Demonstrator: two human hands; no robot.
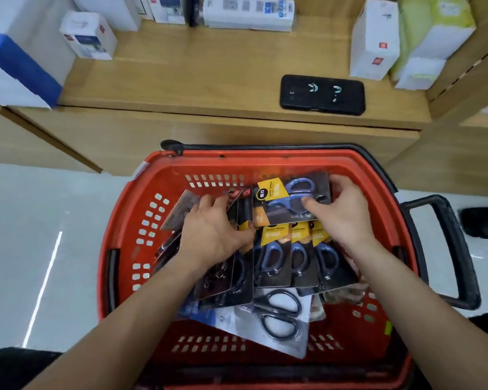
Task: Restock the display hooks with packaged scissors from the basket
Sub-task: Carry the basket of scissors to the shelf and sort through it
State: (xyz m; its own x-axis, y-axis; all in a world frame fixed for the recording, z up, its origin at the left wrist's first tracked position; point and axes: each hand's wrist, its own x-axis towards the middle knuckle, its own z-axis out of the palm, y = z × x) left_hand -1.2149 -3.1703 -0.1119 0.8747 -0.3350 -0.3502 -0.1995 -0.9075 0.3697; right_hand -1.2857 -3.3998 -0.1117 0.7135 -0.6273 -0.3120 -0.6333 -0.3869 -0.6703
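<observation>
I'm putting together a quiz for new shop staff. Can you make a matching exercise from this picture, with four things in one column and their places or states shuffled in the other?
Things
1. phone
2. far blue-handled scissors pack
3. dark packs
4. black-handled scissors pack

Places or states
A. loose at the near end of the basket, untouched
B. held by the left hand
C. flat on the wooden shelf
D. held by the right hand

Pairs: 1-C, 2-D, 3-B, 4-A
</observation>
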